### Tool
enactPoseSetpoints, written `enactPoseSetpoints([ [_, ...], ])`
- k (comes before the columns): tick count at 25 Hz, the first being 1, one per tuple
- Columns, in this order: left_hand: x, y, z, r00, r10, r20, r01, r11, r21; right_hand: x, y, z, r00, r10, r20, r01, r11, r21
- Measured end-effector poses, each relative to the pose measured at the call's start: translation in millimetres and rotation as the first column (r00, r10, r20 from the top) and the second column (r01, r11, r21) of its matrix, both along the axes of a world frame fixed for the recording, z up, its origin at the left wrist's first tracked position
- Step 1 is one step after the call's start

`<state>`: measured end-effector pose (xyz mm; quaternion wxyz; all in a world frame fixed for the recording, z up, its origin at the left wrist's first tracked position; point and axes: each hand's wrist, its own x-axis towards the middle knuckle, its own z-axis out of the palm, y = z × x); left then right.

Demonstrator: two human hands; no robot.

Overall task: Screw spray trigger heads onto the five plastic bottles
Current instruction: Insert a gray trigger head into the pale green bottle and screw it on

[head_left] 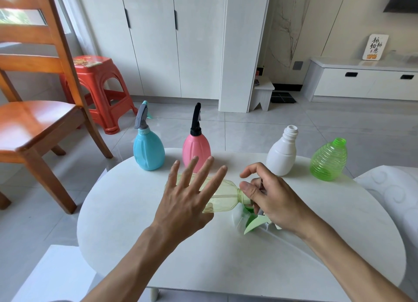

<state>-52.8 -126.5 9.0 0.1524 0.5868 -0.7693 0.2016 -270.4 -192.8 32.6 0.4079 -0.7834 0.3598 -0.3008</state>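
A pale yellow-green clear bottle lies tilted above the white table, neck toward the right. My left hand is spread over its body with straight fingers. My right hand curls its fingers round a spray trigger head at the bottle's neck; a green lever and white parts show below the hand. A blue bottle with a grey trigger head and a pink bottle with a black trigger head stand at the back. A white bottle and a green ribbed bottle stand open-necked at the right.
A wooden chair stands at the left, with a red plastic stool behind it. White cabinets line the back wall. A white cushioned seat borders the table's right edge.
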Motion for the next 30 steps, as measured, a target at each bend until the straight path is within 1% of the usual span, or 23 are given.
enactPoseSetpoints([
  [5, -3, 0, 0, 1.000, 0.006, -0.020, -0.005, 1.000, 0.023, -2, -2, 5, 0.999, 0.014, 0.028, -0.015, 0.999, 0.046],
  [10, -2, 1, -1, 1.000, 0.009, -0.012, -0.008, 0.999, 0.053, -1, 1, 6, 0.998, 0.004, -0.064, -0.003, 1.000, 0.023],
  [12, -3, 0, 0, 0.999, 0.025, -0.046, -0.022, 0.998, 0.050, -2, 2, 9, 0.997, 0.034, -0.073, -0.034, 0.999, -0.006],
  [14, -5, -1, 1, 0.996, 0.030, -0.084, -0.028, 0.999, 0.028, -4, 2, 14, 0.997, 0.038, -0.071, -0.043, 0.997, -0.071],
  [17, -4, -2, 1, 0.996, 0.017, -0.084, -0.019, 1.000, -0.017, -3, 7, 16, 0.999, -0.023, -0.043, 0.018, 0.993, -0.119],
  [19, -1, -3, 0, 0.997, -0.002, -0.081, -0.002, 0.999, -0.041, 3, 12, 13, 0.997, -0.073, -0.013, 0.072, 0.992, -0.104],
  [22, -1, -3, -4, 0.998, -0.014, -0.068, 0.008, 0.996, -0.089, 6, 15, 10, 0.993, -0.108, 0.038, 0.108, 0.994, -0.003],
  [24, -3, -3, -5, 0.998, 0.005, -0.059, -0.013, 0.992, -0.125, 6, 15, 10, 0.987, -0.132, 0.091, 0.125, 0.989, 0.085],
  [26, -7, -3, -2, 0.998, 0.049, -0.050, -0.057, 0.982, -0.180, 9, 16, 12, 0.966, -0.196, 0.166, 0.154, 0.959, 0.239],
  [28, -11, -4, 1, 0.996, 0.082, -0.038, -0.089, 0.969, -0.231, 11, 18, 14, 0.948, -0.234, 0.216, 0.108, 0.874, 0.475],
  [29, -13, -4, 2, 0.996, 0.082, -0.026, -0.086, 0.967, -0.238, 10, 18, 16, 0.946, -0.222, 0.237, 0.044, 0.811, 0.583],
  [30, -16, -4, 2, 0.997, 0.076, -0.022, -0.079, 0.970, -0.232, 8, 17, 18, 0.948, -0.195, 0.252, -0.020, 0.752, 0.658],
])
